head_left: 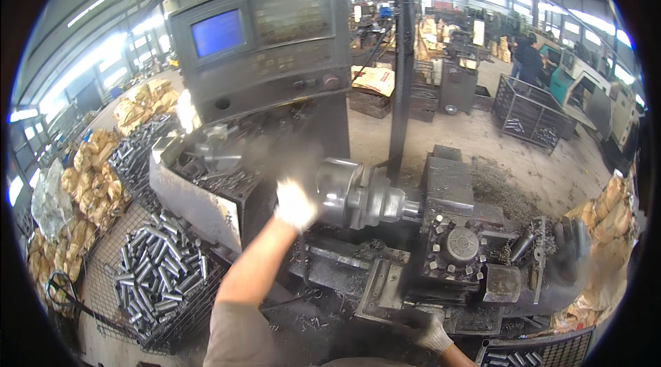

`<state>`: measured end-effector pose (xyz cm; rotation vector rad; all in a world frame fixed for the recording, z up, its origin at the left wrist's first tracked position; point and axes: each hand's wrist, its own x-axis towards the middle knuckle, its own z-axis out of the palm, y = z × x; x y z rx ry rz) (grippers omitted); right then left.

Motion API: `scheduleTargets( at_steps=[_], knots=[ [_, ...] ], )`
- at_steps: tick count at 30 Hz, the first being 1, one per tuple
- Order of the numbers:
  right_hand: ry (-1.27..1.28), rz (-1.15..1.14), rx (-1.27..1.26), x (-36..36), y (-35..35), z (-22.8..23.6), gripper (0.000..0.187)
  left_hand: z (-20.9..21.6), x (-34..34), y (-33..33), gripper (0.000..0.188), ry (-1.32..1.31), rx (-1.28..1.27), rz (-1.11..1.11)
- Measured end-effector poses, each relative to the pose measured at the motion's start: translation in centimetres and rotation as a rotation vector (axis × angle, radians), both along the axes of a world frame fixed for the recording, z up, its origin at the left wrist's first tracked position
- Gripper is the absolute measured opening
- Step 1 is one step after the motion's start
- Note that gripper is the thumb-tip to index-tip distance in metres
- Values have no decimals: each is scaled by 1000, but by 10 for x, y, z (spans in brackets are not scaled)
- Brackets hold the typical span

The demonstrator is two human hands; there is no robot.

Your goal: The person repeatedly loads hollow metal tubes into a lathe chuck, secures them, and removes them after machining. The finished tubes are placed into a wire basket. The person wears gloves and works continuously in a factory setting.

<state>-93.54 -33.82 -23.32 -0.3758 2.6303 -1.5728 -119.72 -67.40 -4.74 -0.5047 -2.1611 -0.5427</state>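
Note:
My left hand (296, 203), in a white work glove with dark, soiled fingers, is raised at the left side of the lathe's steel chuck (339, 191). Motion smears its fingers, so their grip is unclear. Low in front of the machine, my right hand (428, 334) wears a similar glove and is nearest the front of the carriage (380, 288). Its blackened fingers blend into the dark metal, and I cannot make out whether they hold anything. Right of the chuck, a metal piece (412, 210) reaches toward the square tool turret (460, 244).
A control panel (261, 43) with a blue screen stands behind the chuck. Short metal tubes (162, 267) fill a wire basket at left; several more lie in a crate (516, 359) at lower right. A dark post (401, 64) rises behind. Another person (529, 60) stands far right.

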Motion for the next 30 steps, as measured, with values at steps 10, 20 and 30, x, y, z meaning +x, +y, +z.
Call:
scheduleTargets(
  at_steps=[10, 20, 30],
  knots=[
    [-87, 744, 84, -5, -161, 21, 34, -400, 548, -98, 54, -1321, 706, 842],
    [-1546, 1457, -12, 281, -502, -65, 43, -445, 1002, 40, 38, -460, 1747, 1994],
    [-806, 2272, -903, 546, -633, 268, 41, -455, 1059, 302, 37, 2244, 1666, 2034]
  ],
)
